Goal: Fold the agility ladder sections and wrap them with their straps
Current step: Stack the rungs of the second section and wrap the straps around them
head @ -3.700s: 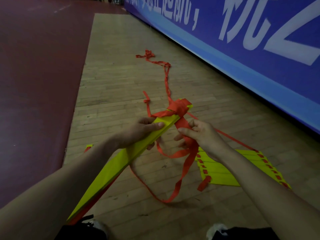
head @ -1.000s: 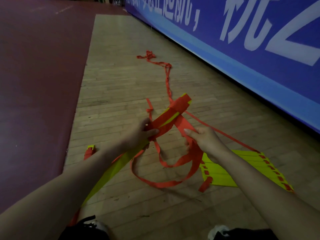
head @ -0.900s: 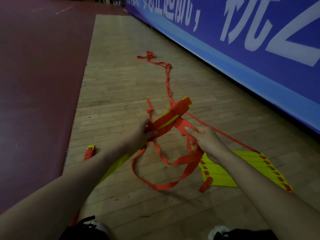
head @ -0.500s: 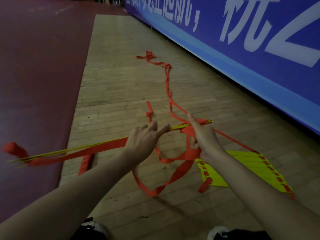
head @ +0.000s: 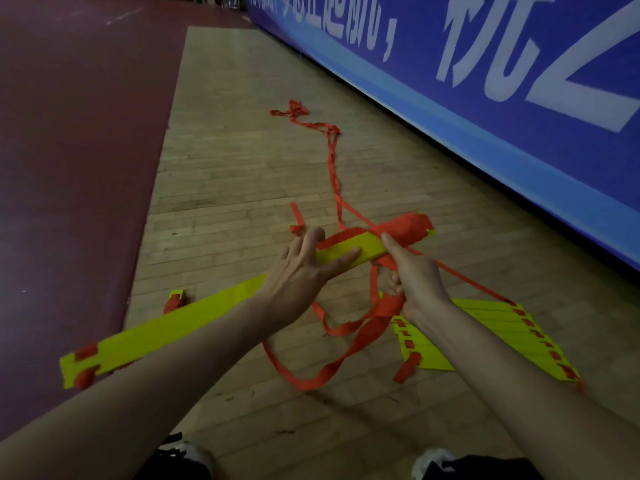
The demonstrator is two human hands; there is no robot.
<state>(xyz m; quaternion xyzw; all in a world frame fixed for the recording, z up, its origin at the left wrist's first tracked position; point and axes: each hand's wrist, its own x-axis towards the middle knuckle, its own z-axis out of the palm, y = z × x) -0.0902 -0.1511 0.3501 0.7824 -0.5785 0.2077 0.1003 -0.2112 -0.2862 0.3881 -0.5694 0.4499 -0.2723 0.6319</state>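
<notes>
While the left hand [head: 298, 271] holds the rung stack [head: 194, 320] off the wood floor [head: 235, 174], fingers laid over its top face and thumb out of sight, the right hand [head: 415, 282] is clamped on the red strap [head: 346, 344] just below the stack. Its lower fingers curl round the strap; index finger is straight, touching the stack where the wrap [head: 408, 227] begins. Stack is yellow and tilted, far end higher, with strap turns covering that end. Near end has red tabs and sticks out over the maroon flooring [head: 69, 168] past the wood's left edge. Loose strap drops from the right hand in loops onto the floor between the forearms. One run trails off to a tangle [head: 294, 110] near the blue banner [head: 485, 98]. Flat ladder section [head: 485, 327] lies on the floor by the right forearm, toward the banner-side edge, rungs overlapped. Small red-and-yellow piece [head: 175, 301] sits at the wood's left edge; can't tell what it is.
</notes>
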